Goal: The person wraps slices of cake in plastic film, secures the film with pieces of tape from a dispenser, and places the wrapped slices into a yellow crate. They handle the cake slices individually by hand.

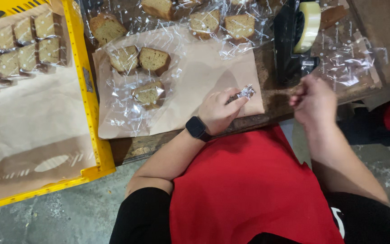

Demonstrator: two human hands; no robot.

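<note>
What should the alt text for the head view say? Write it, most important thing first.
A seated person's left hand pinches a small crumpled clear wrapper over brown paper, while the right hand reaches toward a black tape dispenser. Cake slices in dotted clear bags lie on the paper, and more fill a yellow crate to the left.

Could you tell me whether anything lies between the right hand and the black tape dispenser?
Nothing visible does. The right hand hovers just below the black tape dispenser with its pale tape roll, only bare wooden tabletop between them. The left hand pinches crumpled clear wrap.
</note>
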